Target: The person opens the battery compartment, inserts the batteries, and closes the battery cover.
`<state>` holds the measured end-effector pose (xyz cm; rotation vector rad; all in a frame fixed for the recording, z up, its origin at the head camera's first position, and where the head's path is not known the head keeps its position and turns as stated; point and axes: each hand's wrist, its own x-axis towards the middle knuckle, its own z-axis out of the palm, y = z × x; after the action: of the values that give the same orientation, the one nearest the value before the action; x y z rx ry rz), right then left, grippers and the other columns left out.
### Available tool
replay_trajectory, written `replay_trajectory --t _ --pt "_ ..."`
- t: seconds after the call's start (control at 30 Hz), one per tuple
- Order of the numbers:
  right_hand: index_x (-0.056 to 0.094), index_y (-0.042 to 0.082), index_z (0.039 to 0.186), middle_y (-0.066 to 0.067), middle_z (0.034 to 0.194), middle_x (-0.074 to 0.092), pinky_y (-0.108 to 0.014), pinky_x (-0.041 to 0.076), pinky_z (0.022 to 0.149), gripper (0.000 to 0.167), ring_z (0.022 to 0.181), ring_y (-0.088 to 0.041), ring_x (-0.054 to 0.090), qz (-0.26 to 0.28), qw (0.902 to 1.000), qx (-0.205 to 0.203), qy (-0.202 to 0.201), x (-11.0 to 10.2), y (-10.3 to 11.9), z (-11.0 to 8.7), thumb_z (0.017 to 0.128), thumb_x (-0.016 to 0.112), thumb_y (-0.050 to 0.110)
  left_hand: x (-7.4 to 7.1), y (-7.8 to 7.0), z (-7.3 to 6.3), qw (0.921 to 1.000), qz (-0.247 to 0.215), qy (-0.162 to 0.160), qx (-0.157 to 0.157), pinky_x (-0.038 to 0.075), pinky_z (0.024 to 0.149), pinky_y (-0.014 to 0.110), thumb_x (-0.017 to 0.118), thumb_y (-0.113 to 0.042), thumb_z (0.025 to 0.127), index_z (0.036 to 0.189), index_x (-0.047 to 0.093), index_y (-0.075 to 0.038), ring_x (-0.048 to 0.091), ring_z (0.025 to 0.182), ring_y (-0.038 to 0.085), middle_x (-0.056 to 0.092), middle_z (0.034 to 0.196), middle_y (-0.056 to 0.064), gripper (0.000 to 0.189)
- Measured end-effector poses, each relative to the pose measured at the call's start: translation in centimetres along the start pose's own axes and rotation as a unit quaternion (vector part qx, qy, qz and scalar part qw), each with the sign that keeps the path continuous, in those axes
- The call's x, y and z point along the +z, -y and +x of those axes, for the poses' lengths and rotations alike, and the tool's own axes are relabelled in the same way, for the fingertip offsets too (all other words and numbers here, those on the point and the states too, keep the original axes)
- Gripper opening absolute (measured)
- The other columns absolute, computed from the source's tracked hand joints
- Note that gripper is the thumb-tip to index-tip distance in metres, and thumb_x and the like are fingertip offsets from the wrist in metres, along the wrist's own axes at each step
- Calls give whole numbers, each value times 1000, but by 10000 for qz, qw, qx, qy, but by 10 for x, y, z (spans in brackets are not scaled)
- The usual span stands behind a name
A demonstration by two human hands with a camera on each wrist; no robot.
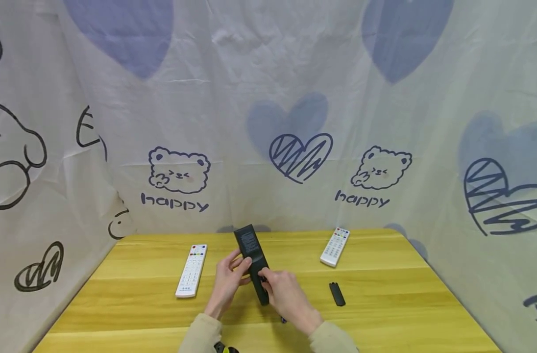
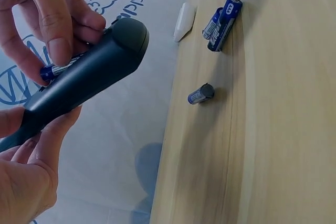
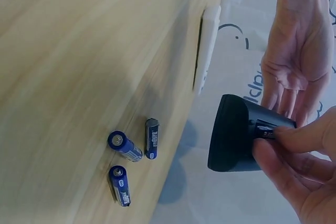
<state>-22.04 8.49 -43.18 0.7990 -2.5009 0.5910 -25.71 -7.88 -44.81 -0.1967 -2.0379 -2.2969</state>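
Note:
A black remote control [image 1: 251, 255] is tilted above the table with its back up. My left hand [image 1: 230, 280] grips it from the left side, thumb on top. Against the back of the remote, my right hand [image 1: 290, 294] pinches a blue battery [image 2: 55, 71] between thumb and fingers. In the right wrist view the battery [image 3: 264, 129] lies at the compartment opening, partly covered by the fingertips. Off to the right of the right hand, a loose black battery cover [image 1: 337, 294] lies on the table.
Three blue batteries [image 3: 125, 146] lie on the wooden table [image 1: 132, 294] below the hands. One white remote [image 1: 192, 271] rests left of the hands, another [image 1: 335, 247] at the back right. A printed cloth [image 1: 233, 196] hangs behind the table's far edge.

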Motion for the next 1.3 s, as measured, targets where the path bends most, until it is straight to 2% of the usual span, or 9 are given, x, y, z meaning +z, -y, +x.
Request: replay_trajectory --t 0.3,0.5,0.63,0.87,0.97,1.13,1.3 --pt "63 7 101 -10 83 76 -14 43 52 19 65 -10 65 246 9993 262 113 -1 -1 0 87 74 0 1 -2 -1 10000 36 28 43 64 71 28 57 -8 101 148 42 6 74 95 20 60 132 35 51" --pt "67 7 98 -10 82 76 -16 45 51 14 65 -12 67 25 9999 61 142 -1 -2 0 87 73 1 3 -3 -1 10000 43 24 71 64 71 27 57 -7 101 148 43 5 75 94 21 60 132 35 50" --pt "68 6 99 -11 83 76 -19 50 54 14 68 -16 69 -74 9999 -80 103 -1 -4 -1 88 73 0 4 -3 0 10000 -19 -18 84 64 70 27 57 -7 101 147 43 6 75 95 22 61 131 36 50" --pt "68 6 102 -8 81 73 -22 50 55 16 68 -17 68 -323 9989 -327 38 -1 -7 -3 88 72 -1 7 -3 0 9999 -131 -93 57 63 69 26 56 -5 101 147 43 7 75 96 23 62 130 35 49" --pt "70 5 107 -6 80 72 -23 52 56 22 68 -16 67 -566 9972 -474 69 -2 -7 -4 86 73 -1 7 -2 -1 9997 -183 -124 65 63 69 26 56 -6 102 147 42 7 75 94 21 62 130 35 49" --pt "71 3 121 -5 85 71 -24 57 64 44 74 -15 67 -1119 9907 -736 245 -4 -7 -5 78 79 -1 6 -2 -1 9993 -318 -174 73 63 71 26 56 -7 102 148 41 7 75 92 17 60 131 36 50" --pt "69 4 127 -5 90 68 -25 59 70 54 80 -15 65 -1199 9897 -718 314 -6 -6 -5 75 82 -3 6 -4 0 9991 -359 -209 95 63 71 26 57 -9 102 149 39 6 75 93 17 60 133 34 53"
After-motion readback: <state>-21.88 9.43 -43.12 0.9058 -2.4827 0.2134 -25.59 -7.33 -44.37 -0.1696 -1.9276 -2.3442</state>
